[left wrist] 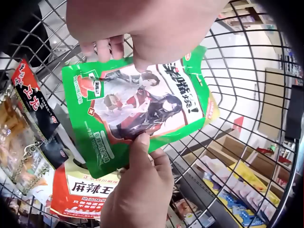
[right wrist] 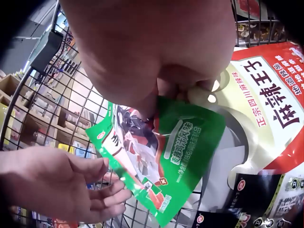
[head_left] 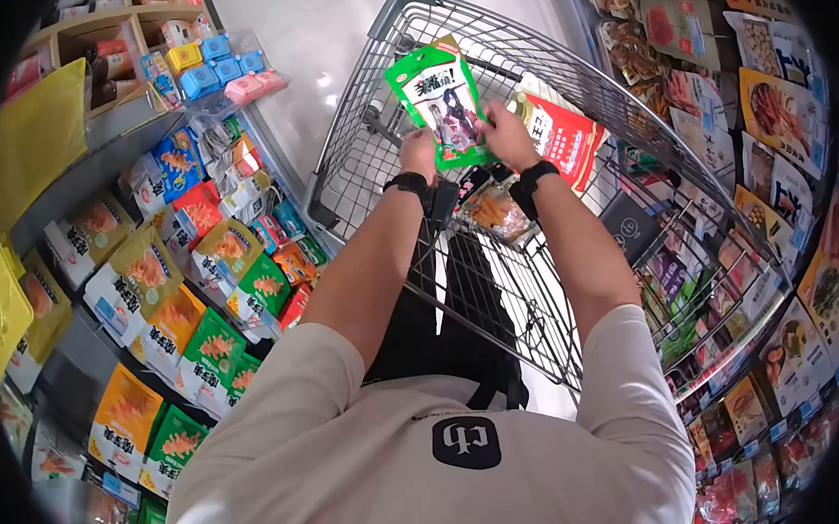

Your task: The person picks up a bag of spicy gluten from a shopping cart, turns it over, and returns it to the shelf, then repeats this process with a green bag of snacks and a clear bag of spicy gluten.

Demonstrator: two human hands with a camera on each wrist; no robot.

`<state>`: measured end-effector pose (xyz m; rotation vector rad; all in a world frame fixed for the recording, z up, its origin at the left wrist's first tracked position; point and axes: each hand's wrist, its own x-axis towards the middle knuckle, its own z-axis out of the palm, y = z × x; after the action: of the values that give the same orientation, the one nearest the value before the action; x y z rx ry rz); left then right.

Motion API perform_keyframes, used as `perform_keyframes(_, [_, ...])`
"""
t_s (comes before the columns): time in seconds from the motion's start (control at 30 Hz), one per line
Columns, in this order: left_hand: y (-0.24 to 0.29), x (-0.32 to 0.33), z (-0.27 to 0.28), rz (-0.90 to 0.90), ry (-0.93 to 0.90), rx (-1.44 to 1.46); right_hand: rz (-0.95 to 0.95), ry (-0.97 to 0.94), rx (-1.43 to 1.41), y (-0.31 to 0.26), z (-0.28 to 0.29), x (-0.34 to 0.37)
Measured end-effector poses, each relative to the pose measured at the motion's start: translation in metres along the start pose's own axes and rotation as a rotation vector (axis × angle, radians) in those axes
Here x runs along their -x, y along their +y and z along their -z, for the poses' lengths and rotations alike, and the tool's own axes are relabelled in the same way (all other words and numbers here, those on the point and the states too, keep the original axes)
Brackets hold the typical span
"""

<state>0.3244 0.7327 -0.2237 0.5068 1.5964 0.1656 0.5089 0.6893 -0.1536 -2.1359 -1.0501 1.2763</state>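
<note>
A green snack bag (head_left: pixel 429 82) with cartoon figures on its front is held up over the shopping cart. My right hand (head_left: pixel 511 140) pinches it by one edge, thumb on the printed front in the left wrist view and fingers behind. At the opposite edge is my left hand (head_left: pixel 418 152); in the right wrist view its fingers (right wrist: pixel 110 198) are loosely bent, fingertips right at the bag's edge. Below, a red and cream bag (head_left: pixel 569 137) lies in the cart, beside a black-topped pack (left wrist: pixel 40 107) with a clear window.
The wire shopping cart (head_left: pixel 404 4) stands in front of me in a narrow aisle. Shelves of orange and green snack bags (head_left: pixel 213 345) line the left, and more packets (head_left: pixel 779 111) hang on the right. A dark grey box (head_left: pixel 630 225) lies farther right in the cart.
</note>
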Motion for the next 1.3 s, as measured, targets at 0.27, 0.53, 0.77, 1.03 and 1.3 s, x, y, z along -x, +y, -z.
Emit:
perform_keyframes(0.27, [0.015, -0.007, 0.017, -0.193, -0.137, 0.013, 0.194, 0.013, 0.077, -0.06, 0.019, 0.064])
perform_keyframes(0.53, [0.098, 0.144, 0.042, -0.362, -0.475, 0.111, 0.219, 0.145, -0.5, -0.087, 0.047, 0.128])
perform_keyframes(0.77, [0.104, 0.265, 0.052, -0.569, -0.725, 0.089, 0.304, 0.163, -0.841, -0.106, 0.094, 0.198])
perform_keyframes(1.03, [0.117, 0.414, 0.039, -0.982, -0.638, 0.0, 0.411, 0.189, -0.999, -0.158, 0.154, 0.305])
perform_keyframes(1.3, [0.117, 0.513, 0.034, -1.241, -0.601, -0.016, 0.585, 0.232, -0.949, -0.186, 0.202, 0.381])
